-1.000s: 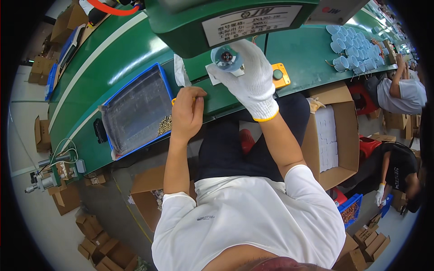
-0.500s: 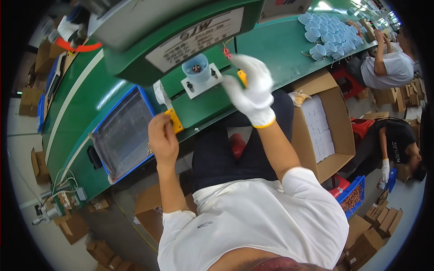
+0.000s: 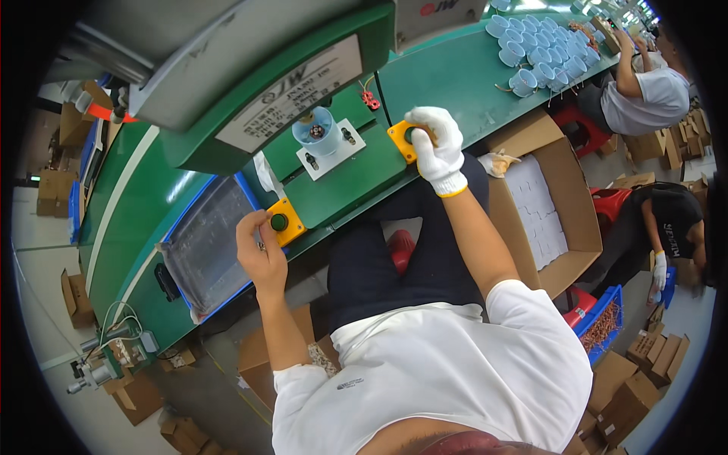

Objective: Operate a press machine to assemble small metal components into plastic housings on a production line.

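Observation:
My left hand (image 3: pixel 262 254) is bare, its fingers curled beside a yellow button box (image 3: pixel 291 228) with a green button. Small shiny bits show at its fingers, too small to name. A white glove with a yellow cuff covers my right hand (image 3: pixel 440 155). Its bent fingers are on a second yellow button box (image 3: pixel 400 141), partly covering the green button. Between the hands, a light-blue plastic cup (image 3: pixel 326 136) stands upright on a white fixture plate (image 3: pixel 339 155) with black clamps. Dark and metallic parts sit inside the cup. The green press head (image 3: pixel 220 144) hangs just above.
A blue-rimmed tray (image 3: pixel 208 250) lies at the left. Red wired pieces (image 3: pixel 370 99) rest behind the fixture. Many blue cups (image 3: pixel 542 57) stand at the far right. An open carton (image 3: pixel 572 227) of white boxes is beside my right leg. Two people (image 3: pixel 648 110) sit at the right.
My right hand has come down from beside the red pieces onto the right button box. My left fingers have slid off the left button box, uncovering its green button. The view has shifted slightly.

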`<state>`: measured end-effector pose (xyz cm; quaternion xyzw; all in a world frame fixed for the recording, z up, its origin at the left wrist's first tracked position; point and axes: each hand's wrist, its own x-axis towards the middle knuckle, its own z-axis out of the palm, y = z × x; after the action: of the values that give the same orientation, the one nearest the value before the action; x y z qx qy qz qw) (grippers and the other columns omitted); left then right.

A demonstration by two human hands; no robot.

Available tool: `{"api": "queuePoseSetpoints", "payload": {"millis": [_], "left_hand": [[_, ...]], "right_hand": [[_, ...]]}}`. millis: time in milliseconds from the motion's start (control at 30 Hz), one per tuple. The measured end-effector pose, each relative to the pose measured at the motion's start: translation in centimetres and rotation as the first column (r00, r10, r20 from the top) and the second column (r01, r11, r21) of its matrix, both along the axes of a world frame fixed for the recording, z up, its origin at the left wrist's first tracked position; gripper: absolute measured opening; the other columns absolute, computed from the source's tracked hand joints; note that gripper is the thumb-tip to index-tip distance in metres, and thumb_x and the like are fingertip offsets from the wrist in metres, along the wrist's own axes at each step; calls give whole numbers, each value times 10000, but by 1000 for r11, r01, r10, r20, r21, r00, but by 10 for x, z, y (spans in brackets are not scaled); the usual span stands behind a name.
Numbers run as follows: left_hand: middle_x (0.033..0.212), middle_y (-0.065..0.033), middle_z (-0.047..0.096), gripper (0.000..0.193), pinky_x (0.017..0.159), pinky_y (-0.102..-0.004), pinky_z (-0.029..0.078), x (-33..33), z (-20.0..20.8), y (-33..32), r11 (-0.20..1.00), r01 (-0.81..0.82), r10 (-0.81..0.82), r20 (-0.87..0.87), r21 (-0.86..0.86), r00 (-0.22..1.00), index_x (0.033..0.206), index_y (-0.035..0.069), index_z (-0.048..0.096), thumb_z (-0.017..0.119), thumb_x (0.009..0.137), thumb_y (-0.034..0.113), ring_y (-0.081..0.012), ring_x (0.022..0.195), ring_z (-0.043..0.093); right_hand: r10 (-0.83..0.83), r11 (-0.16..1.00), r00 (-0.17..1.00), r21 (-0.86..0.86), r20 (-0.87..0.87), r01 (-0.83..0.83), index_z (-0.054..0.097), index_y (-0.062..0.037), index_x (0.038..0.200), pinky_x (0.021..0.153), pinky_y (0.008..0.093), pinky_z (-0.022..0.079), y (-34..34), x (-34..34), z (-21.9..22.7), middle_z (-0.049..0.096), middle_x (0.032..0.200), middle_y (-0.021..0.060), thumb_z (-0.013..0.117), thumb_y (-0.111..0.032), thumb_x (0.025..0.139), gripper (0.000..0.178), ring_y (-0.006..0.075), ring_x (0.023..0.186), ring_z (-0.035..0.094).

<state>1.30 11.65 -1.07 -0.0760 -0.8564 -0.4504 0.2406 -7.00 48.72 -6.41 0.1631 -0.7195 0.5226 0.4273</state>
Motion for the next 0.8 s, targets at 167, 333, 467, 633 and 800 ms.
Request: {"api": "queuePoseSetpoints", "payload": {"millis": [167, 333, 467, 633, 800], "left_hand": [[1048, -128, 753, 95, 854, -394, 579, -24, 9, 28, 989, 73, -86, -96, -126, 992, 1063, 11, 745, 744, 975, -24, -311, 945, 728], [1015, -121, 739, 128, 684, -350, 560, -30, 5, 41, 965, 88, -108, -69, -248, 992, 1039, -2, 766, 809, 921, -28, -256, 848, 707], [1016, -120, 742, 129, 690, -347, 562, -30, 2, 38, 980, 99, -111, -58, -173, 992, 1052, -8, 771, 812, 931, -23, -249, 803, 704], [1019, -129, 752, 114, 795, -362, 564, -28, 1, 32, 987, 87, -90, -17, -139, 996, 1058, -6, 776, 804, 999, 87, -279, 876, 721], [965, -125, 745, 165, 806, -364, 559, -28, -2, 27, 979, 111, -119, -38, -172, 992, 1052, -10, 773, 794, 1027, 152, -284, 868, 712]], "right_hand": [[64, 991, 989, -121, 131, -48, 725, -6, 1232, 936, 374, 609, -5, 2, -8, 762, 1145, 152, 733, -96, 1021, 229, 265, 1036, 765], [90, 988, 980, -140, 176, -66, 721, 2, 1226, 942, 362, 608, -1, 3, -13, 762, 1158, 148, 726, -123, 1052, 214, 245, 1044, 765], [112, 980, 980, -183, 167, -80, 707, 11, 1242, 960, 363, 600, -3, 4, -8, 759, 1163, 147, 701, -141, 1080, 222, 236, 1069, 753], [97, 988, 984, -134, 151, -77, 715, 11, 1234, 984, 374, 589, -2, 3, -8, 757, 1170, 156, 682, -89, 1065, 199, 253, 1062, 751], [-8, 997, 997, -81, 81, 15, 727, -7, 1196, 982, 389, 592, -5, 2, -9, 762, 1179, 156, 732, -19, 978, 219, 291, 1076, 746]]}}
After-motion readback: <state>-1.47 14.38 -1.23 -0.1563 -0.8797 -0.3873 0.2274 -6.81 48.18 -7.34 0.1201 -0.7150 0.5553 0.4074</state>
